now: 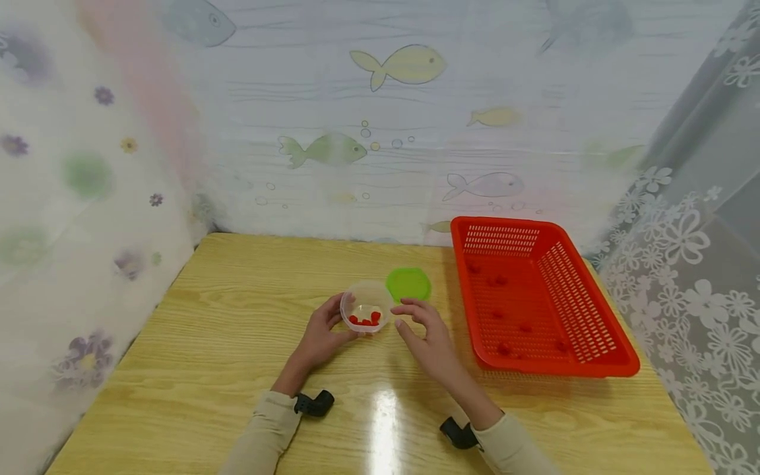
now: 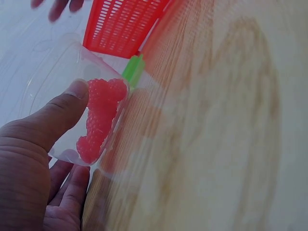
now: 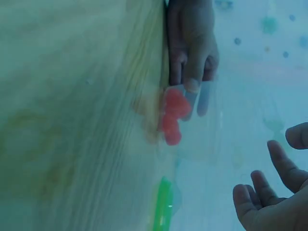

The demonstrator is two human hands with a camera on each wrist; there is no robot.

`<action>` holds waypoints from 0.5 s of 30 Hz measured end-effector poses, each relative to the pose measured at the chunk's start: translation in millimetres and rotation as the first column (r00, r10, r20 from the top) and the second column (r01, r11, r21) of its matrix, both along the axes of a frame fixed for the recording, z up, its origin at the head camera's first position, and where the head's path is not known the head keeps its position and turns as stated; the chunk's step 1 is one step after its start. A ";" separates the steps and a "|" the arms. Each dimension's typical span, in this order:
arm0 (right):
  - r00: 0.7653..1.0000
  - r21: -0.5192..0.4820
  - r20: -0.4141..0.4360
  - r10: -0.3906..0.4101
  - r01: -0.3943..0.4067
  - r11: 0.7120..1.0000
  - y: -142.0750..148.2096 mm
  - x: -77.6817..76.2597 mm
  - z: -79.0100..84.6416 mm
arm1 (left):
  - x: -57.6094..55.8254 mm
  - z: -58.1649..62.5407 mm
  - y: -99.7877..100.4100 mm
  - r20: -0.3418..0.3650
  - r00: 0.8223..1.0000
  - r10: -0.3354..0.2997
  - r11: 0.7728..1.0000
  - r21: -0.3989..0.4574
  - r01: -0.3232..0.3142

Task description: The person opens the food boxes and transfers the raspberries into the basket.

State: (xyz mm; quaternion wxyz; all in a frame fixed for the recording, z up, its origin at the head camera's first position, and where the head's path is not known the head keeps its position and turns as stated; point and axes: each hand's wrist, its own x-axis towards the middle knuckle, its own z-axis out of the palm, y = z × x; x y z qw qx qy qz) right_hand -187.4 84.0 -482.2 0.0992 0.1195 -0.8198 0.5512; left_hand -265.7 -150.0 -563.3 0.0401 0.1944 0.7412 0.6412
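My left hand [image 1: 322,333] grips a clear plastic container [image 1: 375,295] by its side, thumb along the near wall and fingers round the far side. Several red raspberries [image 2: 100,115] lie at the bottom of the container, seen through its wall in the left wrist view. Just right of the container, my right hand [image 1: 429,336] hovers with fingers spread and loosely bent, nothing between them. In the right wrist view its fingertips [image 3: 274,148] stand apart from the container. A bright green lid [image 1: 408,284] lies on the table right behind the container.
A red slotted basket [image 1: 466,290] stands on the right of the wooden table [image 1: 237,310], with several raspberries [image 1: 503,348] scattered on its floor. Fish-patterned sheeting [image 1: 332,198] hangs along the table's back edge, and a lace curtain hangs at the right.
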 end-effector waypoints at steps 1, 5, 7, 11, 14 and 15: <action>1.000 0.017 0.002 -0.007 0.007 1.000 -2.8 -6.4 -1.2 | 0.0 -0.5 -0.1 0.000 1.000 0.000 1.000 0.000 0.000; 1.000 0.096 0.027 -0.014 0.012 0.995 -12.0 -28.1 -6.9 | 0.0 -1.3 -0.3 -0.009 1.000 -0.001 1.000 0.002 0.001; 0.998 0.134 0.066 -0.004 -0.005 0.991 -16.2 -36.9 -9.2 | -0.2 -1.3 -0.3 -0.012 1.000 -0.002 1.000 0.006 0.002; 0.983 0.185 0.181 0.023 -0.057 0.981 -23.2 -48.3 -11.3 | -1.0 -1.8 -0.8 -0.020 1.000 -0.008 1.000 0.012 0.008; 0.973 0.228 0.228 0.045 -0.098 0.969 -27.0 -53.6 -11.5 | -1.2 -2.2 -1.3 -0.017 1.000 -0.008 1.000 0.010 0.008; 0.970 0.242 0.237 0.051 -0.110 0.964 -28.0 -55.1 -11.4 | -1.2 -2.2 -1.4 -0.017 1.000 -0.008 1.000 0.007 0.008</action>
